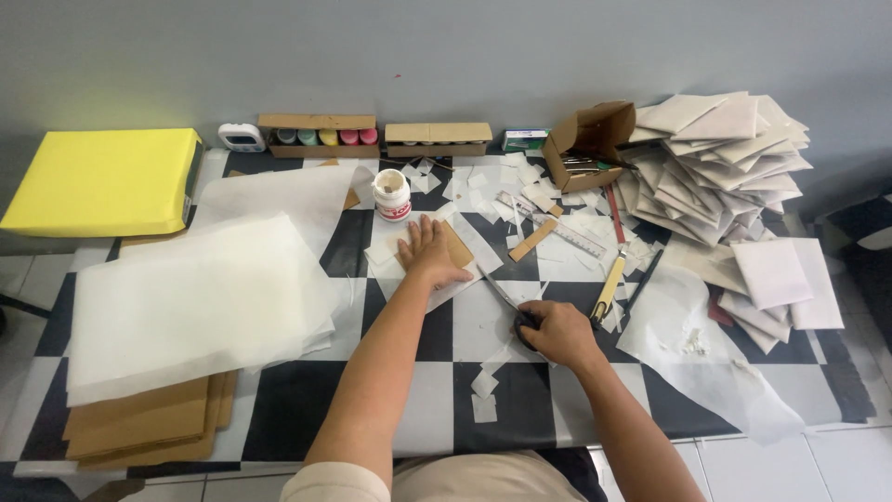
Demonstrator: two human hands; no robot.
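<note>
My left hand lies flat, fingers spread, pressing a white sheet over a small brown card on the black-and-white checkered table. My right hand grips the black handles of a pair of scissors, whose blades point up-left toward the edge of the pressed sheet. A white glue jar with a red label stands just beyond my left hand. Small white paper offcuts lie near the front edge.
A stack of large white sheets rests on brown cards at left, with a yellow pack behind. Folded white envelopes pile up at right. Cardboard boxes, a ruler, a utility knife and a pen are further back.
</note>
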